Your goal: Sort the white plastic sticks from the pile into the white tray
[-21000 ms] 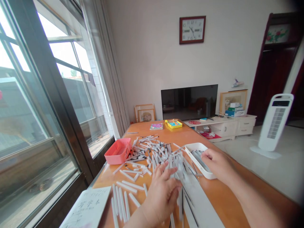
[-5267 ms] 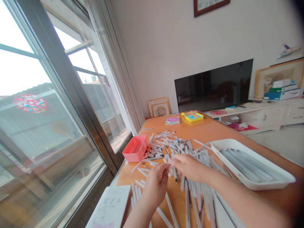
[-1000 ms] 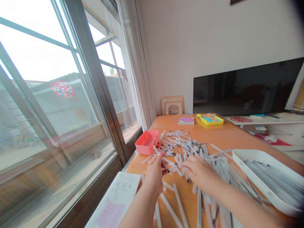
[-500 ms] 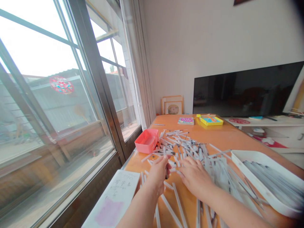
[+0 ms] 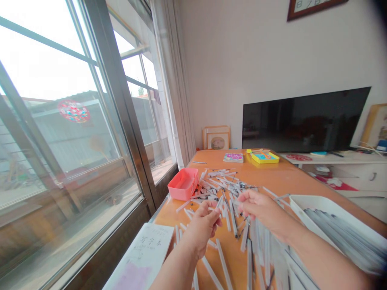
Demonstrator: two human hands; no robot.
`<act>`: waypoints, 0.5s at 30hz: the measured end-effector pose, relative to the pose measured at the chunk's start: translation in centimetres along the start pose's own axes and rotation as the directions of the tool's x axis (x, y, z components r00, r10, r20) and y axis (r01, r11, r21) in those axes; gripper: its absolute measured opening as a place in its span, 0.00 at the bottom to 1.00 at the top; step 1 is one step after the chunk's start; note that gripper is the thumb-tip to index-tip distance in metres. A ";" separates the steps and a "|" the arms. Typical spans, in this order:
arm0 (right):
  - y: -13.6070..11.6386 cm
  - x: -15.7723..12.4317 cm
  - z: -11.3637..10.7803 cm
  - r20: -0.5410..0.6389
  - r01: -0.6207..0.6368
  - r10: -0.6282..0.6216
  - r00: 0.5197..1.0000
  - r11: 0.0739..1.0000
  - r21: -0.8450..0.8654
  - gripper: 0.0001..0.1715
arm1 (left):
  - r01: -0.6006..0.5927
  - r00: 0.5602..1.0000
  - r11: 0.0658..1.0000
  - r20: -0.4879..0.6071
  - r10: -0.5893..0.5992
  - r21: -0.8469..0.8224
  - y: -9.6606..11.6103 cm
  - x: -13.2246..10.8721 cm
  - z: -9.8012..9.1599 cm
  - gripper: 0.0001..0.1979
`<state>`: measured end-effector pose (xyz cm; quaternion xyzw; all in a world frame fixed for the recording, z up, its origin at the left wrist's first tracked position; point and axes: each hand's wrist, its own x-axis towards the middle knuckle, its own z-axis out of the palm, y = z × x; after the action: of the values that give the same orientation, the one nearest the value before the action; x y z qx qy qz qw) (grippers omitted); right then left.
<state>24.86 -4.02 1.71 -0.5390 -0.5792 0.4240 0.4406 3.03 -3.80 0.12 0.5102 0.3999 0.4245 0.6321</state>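
Both my hands hover above a scattered pile of white pen tubes and thin dark refills [image 5: 225, 186] on an orange wooden table [image 5: 281, 175]. My left hand [image 5: 202, 228] is closed, thumb and fingers pinching a short white pen tube [image 5: 219, 201] that points up and to the right. A little to its right, my right hand [image 5: 260, 208] is also closed, with its fingertips pinched near the left hand's tube; what they hold is too small to name. More white tubes [image 5: 211, 274] lie under my forearms.
A pink plastic box [image 5: 183, 184] stands left of the pile near the window. A white tray [image 5: 305, 203] of grey pens sits at the right. A paper notebook [image 5: 142, 257] lies at the near left corner. A yellow box [image 5: 264, 157] and a small book [image 5: 233, 157] lie at the table's far end.
Both hands have lifted off the pile and come together, each now pinched shut. The camera has tipped up slightly.
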 end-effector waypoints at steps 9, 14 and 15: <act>-0.2 0.0 -1.3 -0.014 -0.030 0.033 0.999 0.981 0.194 0.13 | -0.086 0.994 0.984 0.076 0.075 0.155 0.3 -0.2 0.0 0.17; -1.2 -0.4 -1.1 0.010 -0.041 0.040 0.999 0.980 0.194 0.13 | -0.087 0.993 0.974 0.090 0.069 0.208 0.4 -0.2 -0.1 0.17; -1.4 -0.5 -1.0 0.015 -0.049 0.047 0.999 0.980 0.194 0.12 | -0.089 0.993 0.972 0.091 0.071 0.217 0.5 -0.2 -0.1 0.17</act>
<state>25.52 -4.64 3.33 -0.5050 -0.5243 0.4919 0.4777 2.82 -3.92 0.60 0.6102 0.3970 0.3811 0.5699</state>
